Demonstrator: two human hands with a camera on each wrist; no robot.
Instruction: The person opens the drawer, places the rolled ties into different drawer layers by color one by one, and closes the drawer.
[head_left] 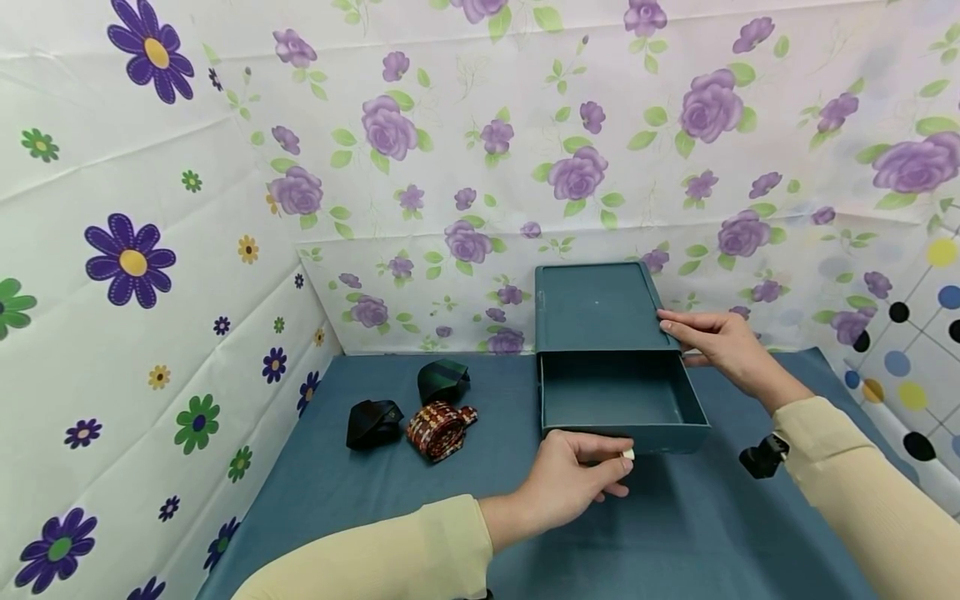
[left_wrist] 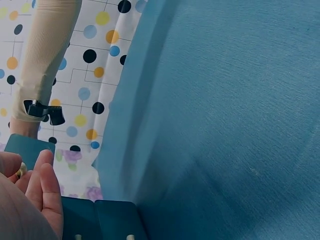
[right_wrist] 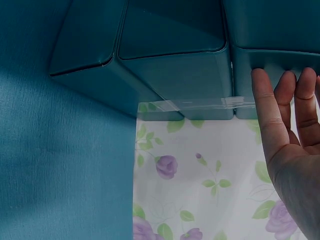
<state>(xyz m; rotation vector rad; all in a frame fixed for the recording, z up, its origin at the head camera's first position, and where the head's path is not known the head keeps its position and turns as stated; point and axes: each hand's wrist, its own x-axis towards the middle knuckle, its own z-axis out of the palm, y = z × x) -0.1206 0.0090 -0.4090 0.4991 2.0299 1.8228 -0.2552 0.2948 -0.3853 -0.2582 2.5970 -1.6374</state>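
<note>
A teal chest of drawers (head_left: 592, 304) stands against the back wall, its top drawer (head_left: 660, 440) pulled far out toward me. The inside of that drawer shows bare. Between thumb and fingers, my left hand (head_left: 566, 479) pinches the small pale knob (head_left: 628, 455) on the drawer front. My right hand (head_left: 723, 346) is at the chest's right side, thumb at the top edge. In the right wrist view its straight fingers (right_wrist: 267, 100) touch the side of the uppermost tier. Two lower drawer knobs (left_wrist: 131, 237) peek in at the bottom of the left wrist view.
Left of the chest lie three rolled neckties: a black one (head_left: 373, 424), a dark green one (head_left: 442, 381) and a red-brown patterned one (head_left: 437, 432). A blue cloth (head_left: 480, 500) covers the table. Flowered sheets (head_left: 450, 167) hang behind and to the left, a dotted one (head_left: 911, 367) at right.
</note>
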